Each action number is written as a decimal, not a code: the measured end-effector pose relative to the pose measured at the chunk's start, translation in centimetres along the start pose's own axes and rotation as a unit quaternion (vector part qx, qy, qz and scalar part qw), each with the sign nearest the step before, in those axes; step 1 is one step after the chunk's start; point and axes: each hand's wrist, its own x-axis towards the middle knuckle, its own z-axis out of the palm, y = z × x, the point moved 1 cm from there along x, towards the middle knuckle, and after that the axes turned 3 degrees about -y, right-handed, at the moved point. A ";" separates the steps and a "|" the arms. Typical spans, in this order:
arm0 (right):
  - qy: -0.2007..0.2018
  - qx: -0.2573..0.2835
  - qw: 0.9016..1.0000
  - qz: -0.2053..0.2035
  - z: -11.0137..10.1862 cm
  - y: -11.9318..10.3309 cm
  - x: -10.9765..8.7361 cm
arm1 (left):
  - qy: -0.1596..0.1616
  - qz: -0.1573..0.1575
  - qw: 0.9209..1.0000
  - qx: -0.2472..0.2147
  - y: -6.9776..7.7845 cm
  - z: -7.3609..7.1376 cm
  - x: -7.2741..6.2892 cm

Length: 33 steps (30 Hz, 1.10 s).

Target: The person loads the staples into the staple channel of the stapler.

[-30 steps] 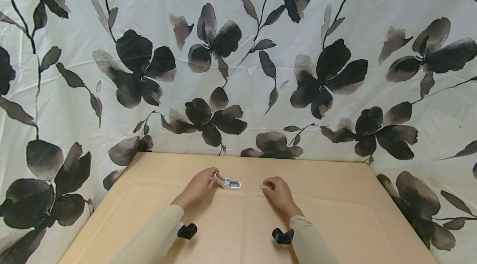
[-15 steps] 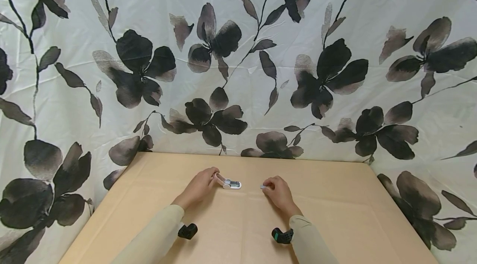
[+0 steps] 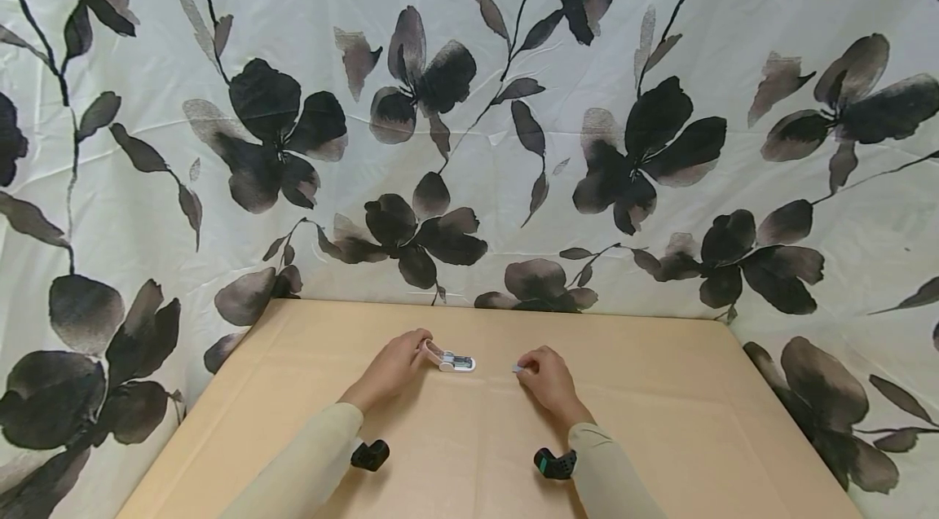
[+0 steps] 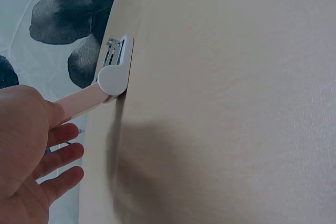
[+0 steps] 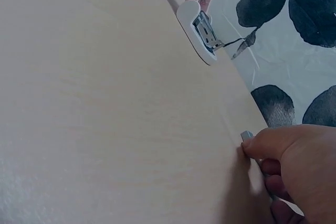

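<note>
A pink and white stapler point(image 3: 458, 363) is swung wide, its white base on the table and its metal magazine exposed. My left hand point(image 3: 392, 364) grips the raised pink arm point(image 4: 81, 101) between thumb and index finger; the other fingers extend loosely in the left wrist view. To the right, apart from the stapler, my right hand point(image 3: 548, 382) pinches a small grey strip of staples point(image 5: 247, 135) just over the table. Most of the strip is hidden by the fingers. In the right wrist view the stapler's open magazine point(image 5: 207, 30) appears at the top.
A light tan tabletop point(image 3: 469, 437) lies under both hands. Behind its far edge hangs a white cloth point(image 3: 528, 177) with dark flower prints. Black wrist cameras sit on both wrists, the left camera point(image 3: 369, 455) and the right camera point(image 3: 555, 464).
</note>
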 end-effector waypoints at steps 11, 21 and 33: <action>0.014 0.005 1.000 -0.002 0.2 0.1 -0.2 | 0.003 -0.001 1.000 -0.005 0.1 -0.1 -0.1; 0.013 0.019 1.000 -0.002 0.2 0.1 -0.2 | 0.004 0.004 1.000 -0.002 0.1 0.0 -0.2; 0.013 0.038 0.999 -0.015 0.2 -0.1 -0.2 | 0.002 0.002 1.000 -0.001 -0.1 0.1 -0.2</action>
